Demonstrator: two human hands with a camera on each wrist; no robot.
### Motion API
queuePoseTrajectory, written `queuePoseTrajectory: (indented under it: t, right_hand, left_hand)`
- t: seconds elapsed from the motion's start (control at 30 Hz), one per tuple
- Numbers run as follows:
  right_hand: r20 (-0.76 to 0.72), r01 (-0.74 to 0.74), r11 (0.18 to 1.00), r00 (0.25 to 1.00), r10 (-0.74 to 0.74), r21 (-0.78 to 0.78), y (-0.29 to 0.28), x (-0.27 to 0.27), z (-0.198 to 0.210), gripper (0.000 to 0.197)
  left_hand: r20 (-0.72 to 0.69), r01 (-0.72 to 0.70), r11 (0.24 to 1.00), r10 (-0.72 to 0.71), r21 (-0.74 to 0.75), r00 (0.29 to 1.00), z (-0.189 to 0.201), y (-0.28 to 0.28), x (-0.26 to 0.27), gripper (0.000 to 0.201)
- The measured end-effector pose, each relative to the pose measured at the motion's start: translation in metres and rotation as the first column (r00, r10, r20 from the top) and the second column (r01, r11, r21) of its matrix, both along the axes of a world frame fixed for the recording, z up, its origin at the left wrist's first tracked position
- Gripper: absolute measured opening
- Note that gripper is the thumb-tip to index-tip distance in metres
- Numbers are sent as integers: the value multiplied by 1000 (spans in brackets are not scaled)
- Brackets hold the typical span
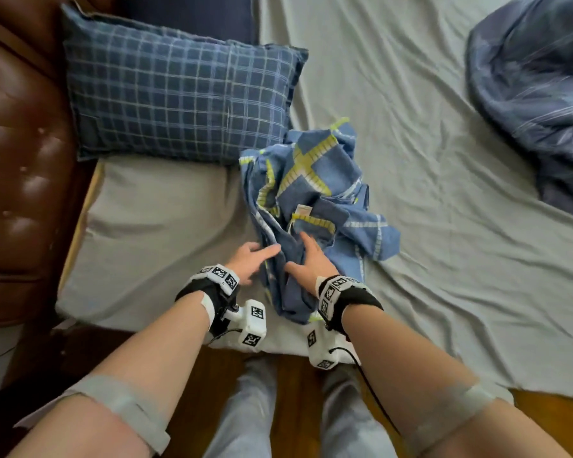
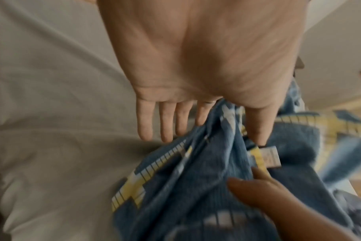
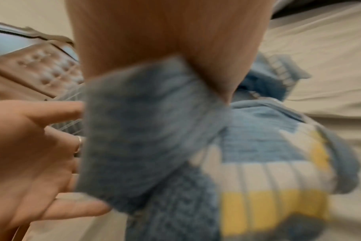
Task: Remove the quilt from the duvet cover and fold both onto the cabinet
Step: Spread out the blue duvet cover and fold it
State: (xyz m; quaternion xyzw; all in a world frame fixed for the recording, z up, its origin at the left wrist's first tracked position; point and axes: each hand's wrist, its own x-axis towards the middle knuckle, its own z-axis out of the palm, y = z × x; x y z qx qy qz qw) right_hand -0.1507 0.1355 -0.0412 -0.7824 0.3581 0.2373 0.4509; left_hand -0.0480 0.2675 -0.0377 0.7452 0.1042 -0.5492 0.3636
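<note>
Near the bed's [image 1: 153, 206] front edge, the left hand [image 1: 250, 259], fingers straight, and the right hand [image 1: 311, 259], spread flat, both press the crumpled blue duvet cover [image 1: 315, 200], seemingly hunting its opening; the quilt [image 1: 536, 94] lies bundled toward the far right corner.

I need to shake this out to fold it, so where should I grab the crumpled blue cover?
Probably the hem beside the white label on the blue cover, reached from the near bed edge: it lies exposed on top, just beyond the left hand and right hand.
</note>
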Motion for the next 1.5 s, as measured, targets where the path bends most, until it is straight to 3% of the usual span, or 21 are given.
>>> queuePoseTrajectory:
  t: [0.1,0.17,0.27,0.33,0.4,0.47,0.6,0.7,0.77,0.87,0.97,1.1,1.2,1.27,1.37,1.43,1.5]
  right_hand:
    - [89,260,962,960,-267,84,-9,-20,1,82]
    - [97,298,954,949,-299,24,-18,-35,-4,95]
    - [25,307,950,951,-309,51,-37,-54,-2,125]
    - [28,216,973,975,-219,74,-53,-65,5,137]
    - [43,106,990,993,-110,91,-68,-78,12,135]
    - [44,150,983,987,-156,108,-84,-91,15,119]
    - [57,480,877,876,-478,-17,-136,-141,21,62]
    - [-9,639,744,757,-653,-196,-190,-197,23,38]
    - [-8,687,664,693,-721,-296,-217,-226,21,44]
    - [-44,627,684,724,-688,-373,-231,-239,11,55]
    - [-128,476,849,850,-511,-230,-220,-223,-3,65]
    - [-118,204,975,970,-214,-91,-193,-176,-24,73]
    - [-152,124,986,978,-140,-112,-180,-147,-52,79]
    - [-202,192,964,953,-228,-183,-177,-136,-74,86]
    - [-228,309,903,896,-382,-299,-180,-137,-106,105]
    - [-272,227,927,911,-311,-298,-182,-146,-120,115]
    - [-286,151,944,928,-238,-294,-184,-157,-126,117]
  left_hand:
    - [-8,87,993,-88,-85,996,0,-27,-14,74]
    - [-33,104,988,-109,-116,993,2,-47,-20,96]
    - [81,122,992,-119,-33,990,-5,-66,-25,100]
    - [73,-65,998,66,-10,995,-13,-72,-29,114]
    - [-26,-247,969,246,-26,969,-24,-84,-37,126]
    - [-65,-259,961,253,-100,965,-27,-108,-50,115]
    - [-88,-61,933,31,-356,996,38,-194,-106,48]
    - [-111,75,912,-129,-403,985,61,-253,-155,44]
    - [-42,121,913,-149,-390,988,59,-275,-178,45]
    - [128,141,959,-112,-244,985,40,-268,-187,49]
    - [267,173,982,-189,82,945,13,-231,-170,54]
    - [337,-78,939,-42,334,941,-21,-166,-137,66]
    - [350,-248,886,106,392,931,-59,-120,-121,97]
    - [348,-309,874,177,374,921,-76,-105,-111,113]
    - [303,-426,856,339,294,891,-109,-101,-95,108]
    - [213,-453,857,408,246,888,-125,-111,-94,97]
    - [111,-403,896,389,185,915,-129,-126,-99,78]
